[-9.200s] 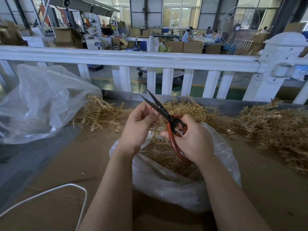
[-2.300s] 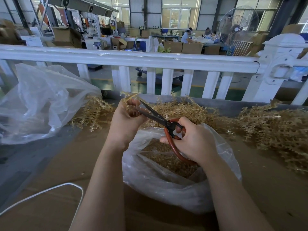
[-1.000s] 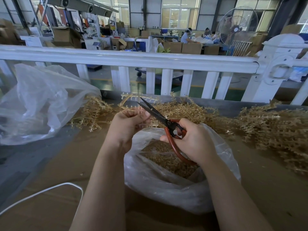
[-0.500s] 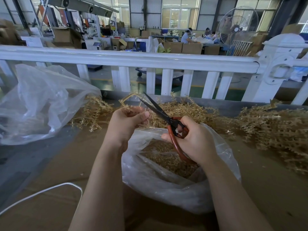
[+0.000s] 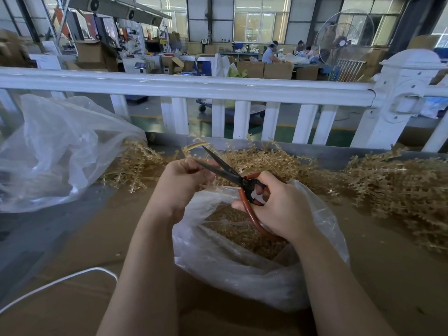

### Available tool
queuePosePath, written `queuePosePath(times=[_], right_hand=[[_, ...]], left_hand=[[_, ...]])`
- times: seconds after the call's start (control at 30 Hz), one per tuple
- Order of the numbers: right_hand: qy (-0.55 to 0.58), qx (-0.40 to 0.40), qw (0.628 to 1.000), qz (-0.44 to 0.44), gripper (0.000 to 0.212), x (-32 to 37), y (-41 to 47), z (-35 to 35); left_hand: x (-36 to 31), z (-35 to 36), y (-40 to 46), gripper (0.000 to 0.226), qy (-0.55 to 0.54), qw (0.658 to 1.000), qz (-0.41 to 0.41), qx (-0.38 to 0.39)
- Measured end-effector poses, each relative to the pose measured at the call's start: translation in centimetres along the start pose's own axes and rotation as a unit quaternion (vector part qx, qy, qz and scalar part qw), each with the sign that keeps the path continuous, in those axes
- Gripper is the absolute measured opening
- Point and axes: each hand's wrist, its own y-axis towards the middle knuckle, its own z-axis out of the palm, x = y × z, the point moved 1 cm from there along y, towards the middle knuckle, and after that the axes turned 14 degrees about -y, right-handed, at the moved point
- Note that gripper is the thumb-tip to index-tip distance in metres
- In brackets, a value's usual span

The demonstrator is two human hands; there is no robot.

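Over on the far left, a large clear plastic bag (image 5: 60, 151) is slumping on the table (image 5: 80, 243), and a white cable (image 5: 60, 280) is curving across the near edge in front of it. Just beside that bag, a tangle of golden plastic sprues (image 5: 135, 166) is lying along the far side of the table, below the white railing (image 5: 194, 86).

Next, the left hand (image 5: 184, 183) is curling its fingers round a thin golden sprue strip (image 5: 192, 147), which is arching up beyond the knuckles. The scissors (image 5: 230, 175) (black blades, red handles) are standing with their blades parted, the lower blade touching the left hand's fingertips and the upper tip pointing up at the strip. The right hand (image 5: 281, 209) is gripping the red handles, fingers hooked through the loop.

Both hands are hovering over a second clear bag (image 5: 230, 270), which is sitting open on the table and holding a heap of small golden cut pieces (image 5: 237, 230). Farther right, a larger pile of sprues (image 5: 400, 187) is spreading across the table, well apart from the hands.
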Motion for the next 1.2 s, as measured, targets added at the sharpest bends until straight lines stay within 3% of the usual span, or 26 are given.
queuePosePath(times=[0.23,0.5,0.7,0.8,0.93,1.2], right_hand=[[-0.009,-0.009,1.000,-0.007,0.049,0.1,0.1,-0.1],[-0.015,-0.017,1.000,-0.004,0.045,0.0,0.1,0.2],[-0.004,0.008,1.000,0.028,0.050,-0.7,0.0,0.7],[-0.001,0.001,0.999,0.034,0.050,-0.8,0.0,0.8],[-0.007,-0.010,1.000,0.025,0.048,-0.7,-0.1,0.7],[0.017,0.010,0.999,0.033,0.046,-0.7,0.0,0.8]], left_hand=[[-0.1,0.3,0.0,0.021,0.013,0.999,0.010,-0.039],[-0.1,0.4,-0.2,0.022,0.002,0.999,0.015,-0.043],[-0.4,0.6,-0.4,0.029,0.011,0.999,0.017,0.028],[-0.3,0.7,-0.3,0.034,-0.023,0.999,0.007,0.044],[0.0,0.9,-0.1,0.039,-0.057,0.998,0.000,0.009],[0.6,0.9,-0.1,0.027,-0.108,0.993,-0.038,0.005]])
